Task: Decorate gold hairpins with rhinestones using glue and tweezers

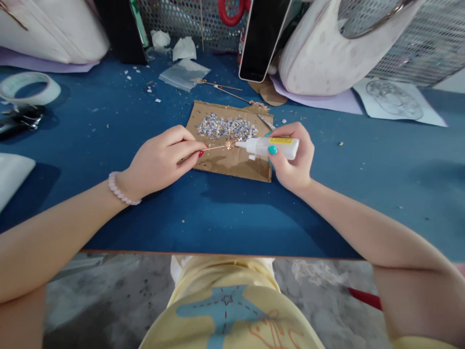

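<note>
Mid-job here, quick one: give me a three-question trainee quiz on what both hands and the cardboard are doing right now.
1. True or false: the right hand holds a white glue bottle with its nozzle pointing toward the left hand.
2. What lies heaped on the cardboard piece? A) sparkly chips B) coins C) screws
3. Fill in: the left hand pinches a thin ___ with a small gold ornament at its tip.

Key: 1 true. 2 A, the glitter pile. 3 stick.
</note>
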`<state>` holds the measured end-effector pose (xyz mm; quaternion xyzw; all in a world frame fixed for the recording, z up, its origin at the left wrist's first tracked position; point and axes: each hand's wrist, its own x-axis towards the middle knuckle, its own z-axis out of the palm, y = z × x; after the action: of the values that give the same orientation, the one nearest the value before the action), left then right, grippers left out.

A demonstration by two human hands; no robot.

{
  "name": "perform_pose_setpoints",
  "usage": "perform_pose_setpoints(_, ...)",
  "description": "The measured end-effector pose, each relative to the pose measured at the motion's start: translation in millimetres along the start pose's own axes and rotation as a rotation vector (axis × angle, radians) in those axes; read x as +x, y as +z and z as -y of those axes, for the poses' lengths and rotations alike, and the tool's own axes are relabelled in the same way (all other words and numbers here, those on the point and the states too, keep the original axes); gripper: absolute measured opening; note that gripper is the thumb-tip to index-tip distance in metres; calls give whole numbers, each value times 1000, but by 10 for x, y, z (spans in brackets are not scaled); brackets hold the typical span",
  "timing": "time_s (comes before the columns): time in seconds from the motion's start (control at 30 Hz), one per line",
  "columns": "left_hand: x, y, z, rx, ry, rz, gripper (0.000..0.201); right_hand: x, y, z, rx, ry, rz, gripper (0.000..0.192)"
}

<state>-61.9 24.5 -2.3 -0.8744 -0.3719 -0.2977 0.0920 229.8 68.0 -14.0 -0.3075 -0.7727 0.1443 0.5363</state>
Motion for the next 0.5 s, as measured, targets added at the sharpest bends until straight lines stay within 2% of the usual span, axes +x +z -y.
perform_pose_setpoints(0.27,3,-24,-6,21,34,-19,17,-11,17,1,15,-20,60,31)
perform_pose_setpoints(0.4,8,-21,-22,-15,7,-42,16,-6,4,-36,19,38,-12,31)
perform_pose_setpoints(0.5,9,-22,-29,-69,-72,-65,15,-1,5,-124,90,138,-22,33)
